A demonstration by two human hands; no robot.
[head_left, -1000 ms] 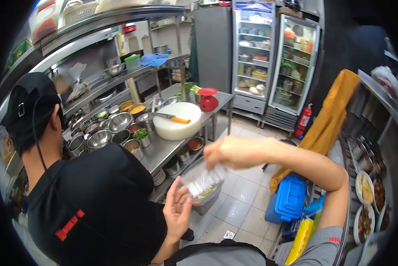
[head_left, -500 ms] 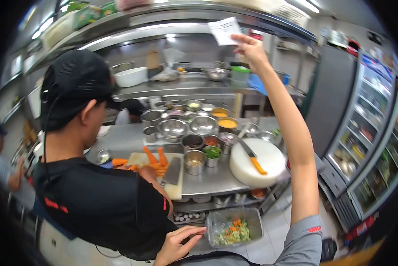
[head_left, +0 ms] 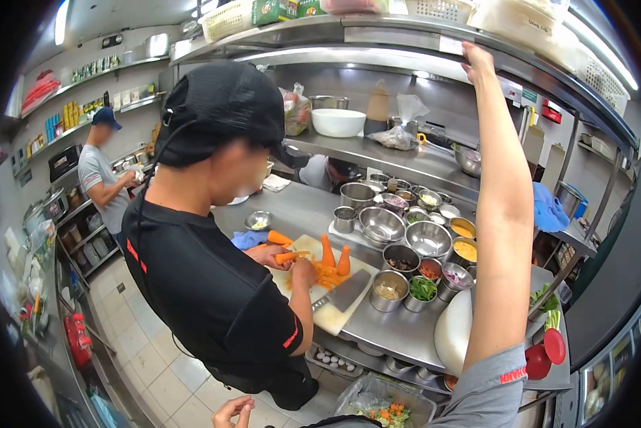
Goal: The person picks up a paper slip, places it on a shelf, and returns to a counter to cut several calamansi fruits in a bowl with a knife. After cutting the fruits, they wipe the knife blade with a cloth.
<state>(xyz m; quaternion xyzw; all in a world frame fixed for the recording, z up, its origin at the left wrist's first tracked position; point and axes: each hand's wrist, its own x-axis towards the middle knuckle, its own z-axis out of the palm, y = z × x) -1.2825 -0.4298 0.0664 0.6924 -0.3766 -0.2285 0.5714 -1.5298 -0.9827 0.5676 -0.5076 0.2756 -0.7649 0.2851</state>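
Observation:
My right hand [head_left: 479, 64] is raised to the front rail of the overhead shelf, fingers closed at the right end of a white paper slip [head_left: 451, 46]. The slip lies against the metal rail. Low at the bottom edge, my left hand [head_left: 233, 412] is partly cut off by the frame, its fingers loosely bent with nothing seen in them. Nearest to it is a lined bin [head_left: 429, 408] with vegetable scraps. Beside me, a person in a black shirt [head_left: 206, 264] works on a carrot [head_left: 290, 257] over a white cutting board [head_left: 332, 321], where a cleaver [head_left: 343, 289] lies.
Metal bowls [head_left: 382, 222] and tins of chopped ingredients crowd the steel counter [head_left: 299, 207]. A thick white round block [head_left: 454, 332] stands partly behind my right arm. Eggs [head_left: 334, 360] sit on the lower shelf. Another person [head_left: 106, 171] stands at the far left.
The view has swung left. My right hand has brought the paper slip from mid-air up to the shelf rail. My left hand now shows lower in the frame, its fingers more bent.

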